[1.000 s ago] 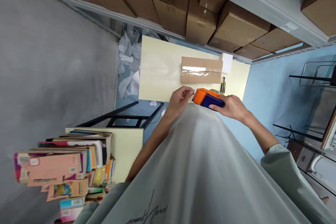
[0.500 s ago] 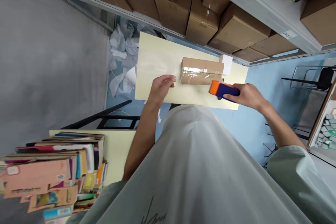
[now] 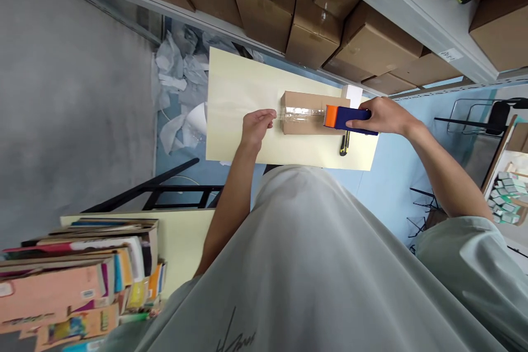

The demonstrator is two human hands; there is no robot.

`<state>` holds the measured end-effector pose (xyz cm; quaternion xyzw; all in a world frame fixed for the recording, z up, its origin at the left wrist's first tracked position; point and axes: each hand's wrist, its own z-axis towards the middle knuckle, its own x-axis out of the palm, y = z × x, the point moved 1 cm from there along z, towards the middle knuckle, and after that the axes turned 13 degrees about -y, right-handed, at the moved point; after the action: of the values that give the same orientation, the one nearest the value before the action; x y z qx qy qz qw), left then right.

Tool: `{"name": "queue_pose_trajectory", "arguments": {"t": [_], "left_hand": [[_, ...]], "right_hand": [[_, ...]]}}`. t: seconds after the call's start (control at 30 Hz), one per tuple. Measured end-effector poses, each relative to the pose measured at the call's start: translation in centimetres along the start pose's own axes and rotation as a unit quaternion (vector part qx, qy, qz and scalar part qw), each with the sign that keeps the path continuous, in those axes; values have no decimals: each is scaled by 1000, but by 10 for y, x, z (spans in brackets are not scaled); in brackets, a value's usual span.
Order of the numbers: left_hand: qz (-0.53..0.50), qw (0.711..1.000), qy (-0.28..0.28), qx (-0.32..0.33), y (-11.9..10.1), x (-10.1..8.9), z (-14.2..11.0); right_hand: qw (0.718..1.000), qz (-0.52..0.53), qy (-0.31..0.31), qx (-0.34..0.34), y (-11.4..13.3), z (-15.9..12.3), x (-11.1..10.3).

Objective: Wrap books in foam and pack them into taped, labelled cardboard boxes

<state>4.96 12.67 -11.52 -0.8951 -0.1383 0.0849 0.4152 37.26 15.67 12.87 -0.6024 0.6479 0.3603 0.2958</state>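
A flat brown cardboard box (image 3: 303, 121) lies on a pale yellow table (image 3: 239, 99), with clear tape shining along its top. My right hand (image 3: 381, 114) grips an orange and blue tape dispenser (image 3: 344, 119) over the box's right end. A clear strip of tape runs from the dispenser leftward across the box. My left hand (image 3: 256, 125) is at the box's left end, its fingers pinched on the free end of that tape.
A yellow and black utility knife (image 3: 343, 144) and a white pad (image 3: 352, 94) lie on the table's right part. Crumpled white paper (image 3: 177, 93) litters the floor to the left. Shelves of brown cartons (image 3: 264, 5) stand behind. A stack of books (image 3: 78, 275) is lower left.
My right hand carried the tape dispenser from near my body up and over the box's right end. My left hand moved away from the dispenser to the box's left end, drawing tape out.
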Motion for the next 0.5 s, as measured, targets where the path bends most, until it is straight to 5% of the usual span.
{"name": "queue_pose_trajectory", "arguments": {"t": [0.17, 0.23, 0.4, 0.5], "left_hand": [[-3, 997, 13, -72, 21, 20, 10], [30, 998, -5, -48, 25, 22, 11], [216, 954, -77, 194, 19, 18, -8], [289, 886, 18, 361, 14, 36, -30]], "right_hand": [[999, -37, 10, 12, -3, 21, 16], [999, -49, 14, 13, -3, 26, 21], [996, -85, 21, 9, -4, 32, 34], [997, -78, 15, -10, -10, 35, 43]]}}
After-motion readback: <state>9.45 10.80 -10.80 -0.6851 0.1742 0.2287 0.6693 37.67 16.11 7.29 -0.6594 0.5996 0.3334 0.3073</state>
